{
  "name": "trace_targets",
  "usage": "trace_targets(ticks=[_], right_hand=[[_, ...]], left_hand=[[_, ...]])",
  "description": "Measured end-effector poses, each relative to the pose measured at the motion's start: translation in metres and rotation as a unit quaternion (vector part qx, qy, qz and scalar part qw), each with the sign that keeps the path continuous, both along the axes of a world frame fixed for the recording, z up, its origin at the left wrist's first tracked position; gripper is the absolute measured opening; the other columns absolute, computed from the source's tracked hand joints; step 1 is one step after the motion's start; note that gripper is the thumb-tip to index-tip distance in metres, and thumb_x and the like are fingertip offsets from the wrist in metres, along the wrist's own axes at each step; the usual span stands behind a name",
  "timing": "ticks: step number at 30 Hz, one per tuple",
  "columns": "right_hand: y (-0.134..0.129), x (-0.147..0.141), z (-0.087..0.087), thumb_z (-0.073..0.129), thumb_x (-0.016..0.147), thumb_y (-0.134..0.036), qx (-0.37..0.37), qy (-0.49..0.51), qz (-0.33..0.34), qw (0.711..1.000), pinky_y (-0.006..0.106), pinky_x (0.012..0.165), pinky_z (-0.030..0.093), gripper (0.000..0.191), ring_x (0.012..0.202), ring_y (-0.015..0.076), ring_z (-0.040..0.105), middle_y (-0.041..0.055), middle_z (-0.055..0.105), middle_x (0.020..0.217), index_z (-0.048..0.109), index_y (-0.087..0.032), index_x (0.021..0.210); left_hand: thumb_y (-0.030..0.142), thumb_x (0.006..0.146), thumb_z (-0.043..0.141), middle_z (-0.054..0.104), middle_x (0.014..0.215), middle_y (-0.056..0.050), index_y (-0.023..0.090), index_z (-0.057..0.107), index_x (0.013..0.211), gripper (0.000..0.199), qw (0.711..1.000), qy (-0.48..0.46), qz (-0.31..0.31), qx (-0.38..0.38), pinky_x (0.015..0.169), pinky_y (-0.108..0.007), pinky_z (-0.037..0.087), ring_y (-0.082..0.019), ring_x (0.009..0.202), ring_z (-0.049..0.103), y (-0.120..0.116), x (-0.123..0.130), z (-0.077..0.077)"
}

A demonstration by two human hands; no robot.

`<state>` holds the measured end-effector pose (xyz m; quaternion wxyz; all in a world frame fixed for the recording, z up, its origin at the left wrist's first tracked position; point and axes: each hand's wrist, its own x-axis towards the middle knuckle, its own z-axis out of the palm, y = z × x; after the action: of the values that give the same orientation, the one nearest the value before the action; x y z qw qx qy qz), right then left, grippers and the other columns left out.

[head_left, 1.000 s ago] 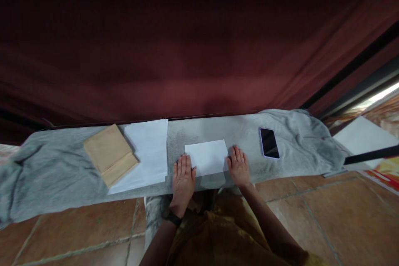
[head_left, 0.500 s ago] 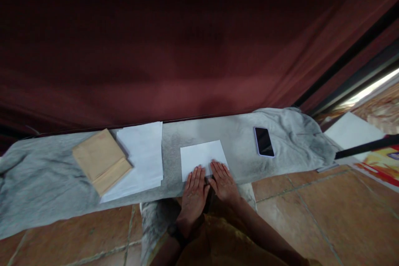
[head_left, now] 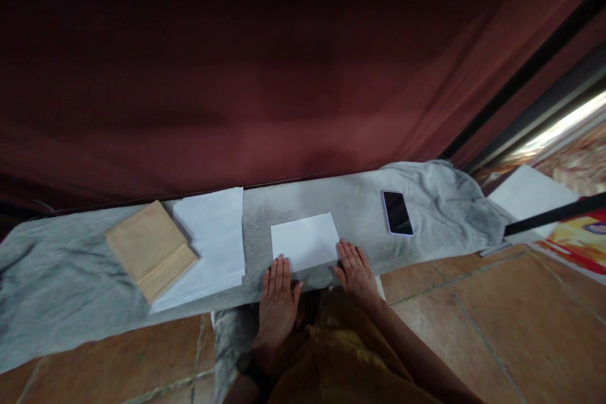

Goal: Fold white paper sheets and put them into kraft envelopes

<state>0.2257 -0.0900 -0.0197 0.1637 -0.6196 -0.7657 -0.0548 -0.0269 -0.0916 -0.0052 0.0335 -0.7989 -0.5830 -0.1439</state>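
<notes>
A white sheet of paper (head_left: pixel 305 240), about half the size of the stacked sheets, lies flat in front of me on the grey cloth. My left hand (head_left: pixel 278 293) rests at its near left corner, palm down, fingers stretched out and fingertips on the edge. At the near right corner lies my right hand (head_left: pixel 356 271), also flat, with its fingertips touching the paper's edge. Neither hand grips anything. Between the hands the paper's near edge shows.
Left of the paper lies a stack of white sheets (head_left: pixel 220 233), partly under a brown paper envelope (head_left: pixel 146 246). A phone (head_left: pixel 398 213) lies to the right. The grey cloth (head_left: pixel 76 271) covers the narrow bench, with a dark red curtain (head_left: pixel 284 145) behind. A black bar (head_left: pixel 553 218) crosses at right.
My hands have slid apart along the paper's near edge, the left one leftward and the right one rightward, from near its middle to its corners. The paper still lies flat.
</notes>
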Motion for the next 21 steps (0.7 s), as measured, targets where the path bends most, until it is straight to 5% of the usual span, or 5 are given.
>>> trace_targets(ticks=[13,21], right_hand=[[0.000,0.001,-0.009,0.039,0.104,-0.025,0.000,0.001,0.008,1.000,0.048,0.122,0.028,0.063,0.146,0.0263,0.041,0.0155,0.043,0.159,0.021,-0.010,0.162],[0.000,0.000,-0.005,0.039,0.107,-0.036,-0.004,0.018,0.004,1.000,0.049,0.121,0.030,0.061,0.146,0.0281,0.041,0.0158,0.044,0.158,0.027,-0.010,0.160]], left_hand=[[0.045,0.105,0.032,0.040,0.161,-0.017,0.008,0.033,0.156,0.063,0.989,-0.007,-0.133,-0.061,0.124,-0.050,0.032,-0.026,0.152,0.032,0.046,0.097,0.004],[0.043,0.104,0.031,0.041,0.159,-0.020,0.008,0.035,0.156,0.062,0.997,-0.036,-0.057,-0.048,0.121,-0.053,0.034,-0.029,0.152,0.033,0.094,0.063,0.001]])
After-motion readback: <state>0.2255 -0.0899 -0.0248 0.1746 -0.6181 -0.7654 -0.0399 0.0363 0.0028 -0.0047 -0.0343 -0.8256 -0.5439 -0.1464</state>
